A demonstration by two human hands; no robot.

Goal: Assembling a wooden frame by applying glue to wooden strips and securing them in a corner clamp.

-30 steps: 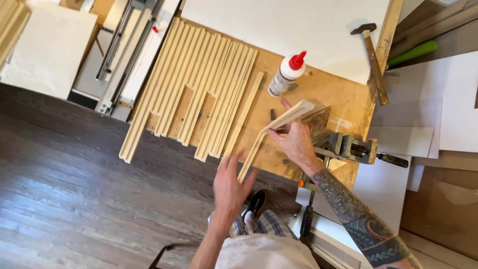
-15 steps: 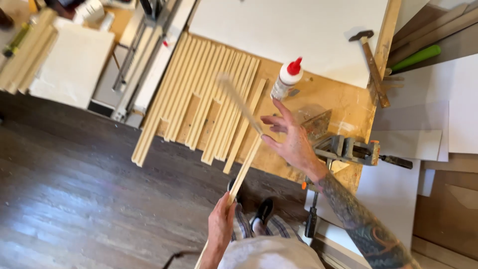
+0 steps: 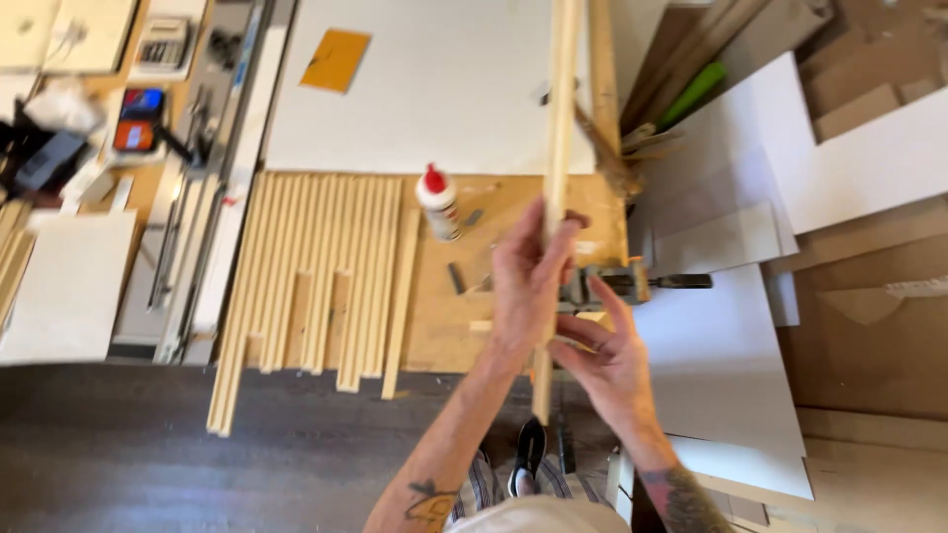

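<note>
Both hands hold one long wooden strip (image 3: 558, 128) upright in front of the body, above the counter (image 3: 513, 212). Left hand (image 3: 523, 286): fingers closed around the strip at mid-length. Right hand (image 3: 607, 370): fingers partly curled, touching the strip's lower part; whether they grip it, cannot tell. Strip's lower end hangs over the dark floor (image 3: 118, 444). On the counter: row of similar wooden strips (image 3: 316, 266) lying side by side, glue bottle (image 3: 437, 202) with red cap standing just right of them, metal clamp (image 3: 617, 284) behind the hands.
</note>
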